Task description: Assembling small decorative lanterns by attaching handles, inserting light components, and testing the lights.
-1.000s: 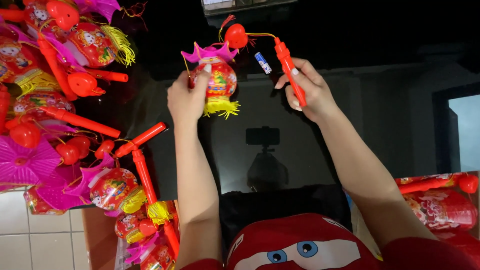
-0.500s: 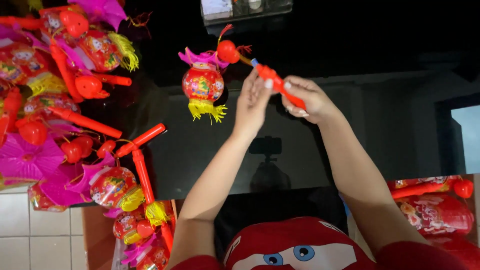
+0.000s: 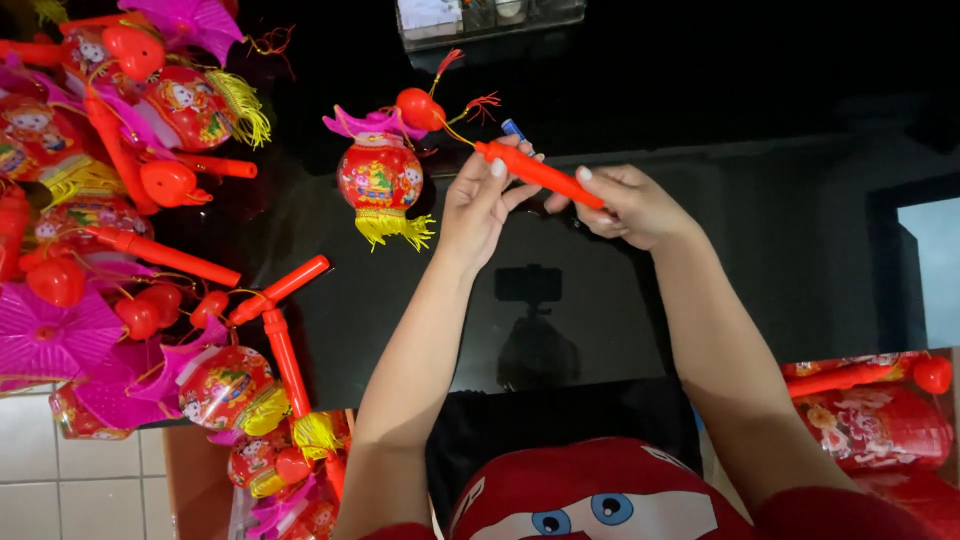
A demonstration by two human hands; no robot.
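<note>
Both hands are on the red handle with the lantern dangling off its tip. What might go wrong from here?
1. The lantern hangs from the red handle by a thin wire, so it may swing or bend loose.
2. A small blue piece pokes out beside the left hand, away from the right hand, and might drop.

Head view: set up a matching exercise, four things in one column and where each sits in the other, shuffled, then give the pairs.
Things:
1. red handle stick
2. hanging red lantern
3. pile of finished lanterns
4. clear box

Places:
A. heaped along the left edge of the dark table
B. at the far edge of the table
C. held between the left hand and right hand
D. dangling left of the left hand

Pairs: 1-C, 2-D, 3-A, 4-B
</note>
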